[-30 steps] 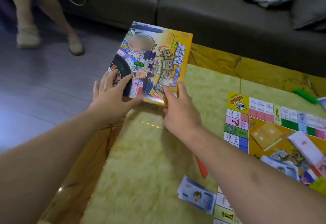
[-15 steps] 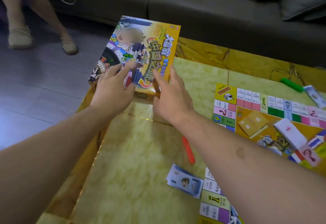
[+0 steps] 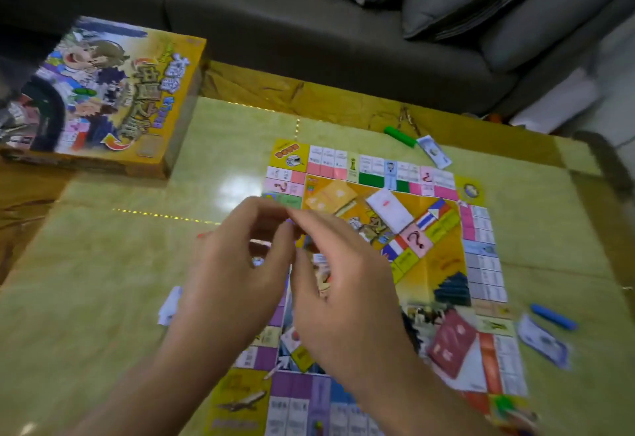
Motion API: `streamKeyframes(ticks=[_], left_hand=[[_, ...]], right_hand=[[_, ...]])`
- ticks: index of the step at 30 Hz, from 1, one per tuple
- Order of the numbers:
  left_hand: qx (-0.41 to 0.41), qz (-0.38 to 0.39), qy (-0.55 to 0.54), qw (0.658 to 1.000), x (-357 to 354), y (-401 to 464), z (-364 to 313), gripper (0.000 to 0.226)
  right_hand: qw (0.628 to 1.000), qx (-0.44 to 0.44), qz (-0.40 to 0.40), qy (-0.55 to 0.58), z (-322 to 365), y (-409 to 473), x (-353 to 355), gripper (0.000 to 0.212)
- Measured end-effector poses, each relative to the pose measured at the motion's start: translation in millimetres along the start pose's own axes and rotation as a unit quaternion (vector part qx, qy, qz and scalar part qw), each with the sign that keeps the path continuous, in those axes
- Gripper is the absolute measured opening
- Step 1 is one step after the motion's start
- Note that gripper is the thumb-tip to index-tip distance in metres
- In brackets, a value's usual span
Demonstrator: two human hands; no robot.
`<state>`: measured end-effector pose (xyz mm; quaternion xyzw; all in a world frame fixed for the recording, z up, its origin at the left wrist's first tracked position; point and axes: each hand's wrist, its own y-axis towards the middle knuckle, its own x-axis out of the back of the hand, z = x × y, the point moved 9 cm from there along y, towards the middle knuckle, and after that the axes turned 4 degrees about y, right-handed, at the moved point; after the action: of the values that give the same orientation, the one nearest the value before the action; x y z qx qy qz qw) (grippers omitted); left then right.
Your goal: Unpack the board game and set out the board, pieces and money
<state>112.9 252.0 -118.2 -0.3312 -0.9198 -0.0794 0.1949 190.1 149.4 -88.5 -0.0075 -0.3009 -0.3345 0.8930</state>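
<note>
Now both hands meet over the board (image 3: 443, 264), left hand (image 3: 237, 264) and right hand (image 3: 343, 284) with fingers curled together; whether they pinch something I cannot tell. The box (image 3: 103, 92) lies far left on the surface (image 3: 103, 281). Best lower any small piece gently onto its square.

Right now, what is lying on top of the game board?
On the game board lie an orange card deck, a white deck and a dark red deck. Both hands hover above its left side, hiding what lies beneath.
</note>
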Motion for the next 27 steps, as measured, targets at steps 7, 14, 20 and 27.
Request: streamKeyframes(ticks=[7,14,20,27], left_hand=[[-0.067,-0.020,0.016,0.997,-104.4,-53.5,-56.6,0.002],[-0.136,-0.036,0.078,0.987,-197.5,-58.5,-66.4,0.006],[-0.199,-0.076,0.157,0.964,-225.7,-72.5,-75.8,0.005],[-0.200,-0.036,0.227,0.952,-245.0,-159.4,-117.9,0.011]], right_hand=[[0.996,0.038,-0.069,-0.032,-52.3,-65.2,108.3,0.038],[0.993,0.066,-0.057,-0.080,-126.6,-77.1,160.0,0.035],[0.984,0.109,-0.061,-0.125,-145.5,-87.7,177.1,0.030],[0.991,0.046,-0.041,-0.120,-128.6,-183.7,214.5,0.041]])
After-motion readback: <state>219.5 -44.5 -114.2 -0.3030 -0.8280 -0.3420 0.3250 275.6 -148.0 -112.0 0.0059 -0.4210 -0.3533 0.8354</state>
